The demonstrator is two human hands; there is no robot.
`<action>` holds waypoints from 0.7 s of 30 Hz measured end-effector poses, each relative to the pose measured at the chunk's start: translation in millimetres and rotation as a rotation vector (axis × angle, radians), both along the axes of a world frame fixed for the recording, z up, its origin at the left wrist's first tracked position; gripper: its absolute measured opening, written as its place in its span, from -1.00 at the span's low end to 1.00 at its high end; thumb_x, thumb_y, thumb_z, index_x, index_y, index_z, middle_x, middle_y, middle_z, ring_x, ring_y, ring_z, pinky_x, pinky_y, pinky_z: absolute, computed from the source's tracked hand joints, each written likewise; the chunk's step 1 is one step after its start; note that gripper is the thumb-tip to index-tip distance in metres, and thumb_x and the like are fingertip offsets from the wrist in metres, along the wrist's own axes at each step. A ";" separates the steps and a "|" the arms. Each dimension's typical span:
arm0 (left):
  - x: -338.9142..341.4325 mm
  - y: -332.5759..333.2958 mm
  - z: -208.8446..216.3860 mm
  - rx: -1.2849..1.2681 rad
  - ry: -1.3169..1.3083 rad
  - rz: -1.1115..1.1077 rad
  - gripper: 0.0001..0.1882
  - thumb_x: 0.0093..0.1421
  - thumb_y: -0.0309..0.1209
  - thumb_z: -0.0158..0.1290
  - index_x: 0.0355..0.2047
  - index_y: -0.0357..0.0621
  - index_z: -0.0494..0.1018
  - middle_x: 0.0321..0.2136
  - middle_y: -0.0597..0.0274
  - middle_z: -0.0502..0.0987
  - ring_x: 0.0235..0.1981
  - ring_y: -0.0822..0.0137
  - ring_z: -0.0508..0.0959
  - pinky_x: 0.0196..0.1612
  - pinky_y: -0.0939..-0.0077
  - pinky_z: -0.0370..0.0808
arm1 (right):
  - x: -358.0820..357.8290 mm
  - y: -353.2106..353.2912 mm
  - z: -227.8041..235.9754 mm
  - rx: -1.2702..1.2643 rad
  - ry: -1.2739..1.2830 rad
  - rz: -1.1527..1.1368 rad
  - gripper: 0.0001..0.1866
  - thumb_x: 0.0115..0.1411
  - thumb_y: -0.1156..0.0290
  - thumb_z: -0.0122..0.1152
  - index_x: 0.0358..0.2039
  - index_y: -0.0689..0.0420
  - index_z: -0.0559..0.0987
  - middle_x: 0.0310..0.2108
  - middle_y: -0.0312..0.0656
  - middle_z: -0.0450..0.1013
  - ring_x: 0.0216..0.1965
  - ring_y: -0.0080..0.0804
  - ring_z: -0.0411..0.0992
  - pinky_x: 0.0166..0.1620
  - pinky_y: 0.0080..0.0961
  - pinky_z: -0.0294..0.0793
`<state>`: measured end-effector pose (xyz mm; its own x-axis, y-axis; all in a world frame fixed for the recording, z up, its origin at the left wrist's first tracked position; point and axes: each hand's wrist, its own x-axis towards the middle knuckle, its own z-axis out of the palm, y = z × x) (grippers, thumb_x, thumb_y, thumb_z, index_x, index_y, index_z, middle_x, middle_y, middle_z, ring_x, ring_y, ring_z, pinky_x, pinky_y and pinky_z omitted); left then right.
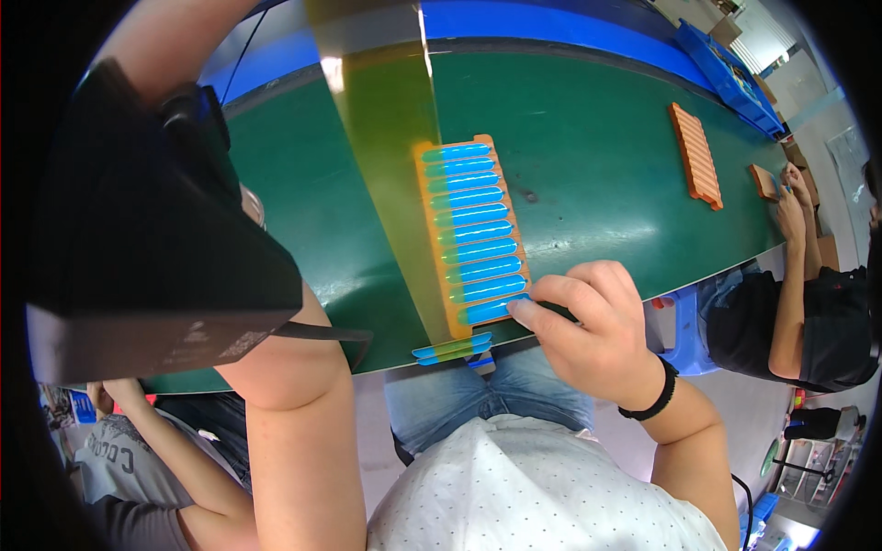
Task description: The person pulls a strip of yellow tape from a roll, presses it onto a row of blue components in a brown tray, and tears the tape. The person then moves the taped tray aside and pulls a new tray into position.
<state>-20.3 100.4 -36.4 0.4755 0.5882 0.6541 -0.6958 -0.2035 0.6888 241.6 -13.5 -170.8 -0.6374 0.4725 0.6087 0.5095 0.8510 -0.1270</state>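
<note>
My right hand (588,321) is at the lower right corner of an orange ribbed tray (510,220), thumb and forefinger pinched on the right end of the lowest blue stick (491,309). Several more glossy blue sticks (478,213) lie side by side across the tray's grooves. A see-through yellow strip (381,138) comes down from the top of the picture and covers the tray's left side. My left forearm (303,441) rises at the left and passes behind a black boxy device (175,266); the left hand itself is out of sight.
Two blue sticks (425,353) lie at the green table's (588,119) near edge. Farther right are another orange tray (696,156), a blue bin (730,78) and a co-worker's hands (792,207) with an orange piece. Another person's arm (184,450) shows at lower left.
</note>
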 end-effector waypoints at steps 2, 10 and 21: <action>-3.1 -1.6 -1.5 -0.001 0.001 0.010 -0.22 0.31 0.13 -0.28 0.01 -0.54 0.30 -0.17 0.00 0.50 -0.08 0.14 0.46 0.18 0.01 0.17 | 1.3 0.1 3.2 -0.009 -0.057 -0.003 -0.74 -0.14 0.49 0.23 -0.34 0.04 0.63 -0.25 -0.36 0.47 -0.34 -0.37 0.34 -0.24 -0.37 0.31; -7.1 -4.5 -4.2 0.010 -0.003 0.030 -0.21 0.31 0.13 -0.28 0.02 -0.55 0.29 -0.16 -0.01 0.50 -0.07 0.14 0.46 0.18 0.00 0.16 | 0.9 1.1 1.7 -0.066 -0.114 0.022 -0.68 -0.09 0.49 0.19 -0.24 0.00 0.62 -0.19 -0.38 0.47 -0.32 -0.38 0.32 -0.18 -0.34 0.24; 4.1 -4.4 6.2 0.050 0.007 0.025 -0.20 0.31 0.14 -0.29 0.03 -0.56 0.28 -0.15 -0.02 0.49 -0.06 0.13 0.45 0.19 -0.02 0.16 | -15.9 -18.2 -2.9 -0.477 0.243 0.086 -0.68 -0.04 0.35 0.44 -0.26 0.07 0.56 -0.27 -0.34 0.49 -0.24 -0.31 0.36 -0.11 -0.27 0.21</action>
<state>-16.2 96.0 -30.3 0.4655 0.5666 0.6799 -0.6856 -0.2549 0.6819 225.8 -31.7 -173.7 -0.5538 0.6849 0.4736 0.3487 0.7073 -0.6150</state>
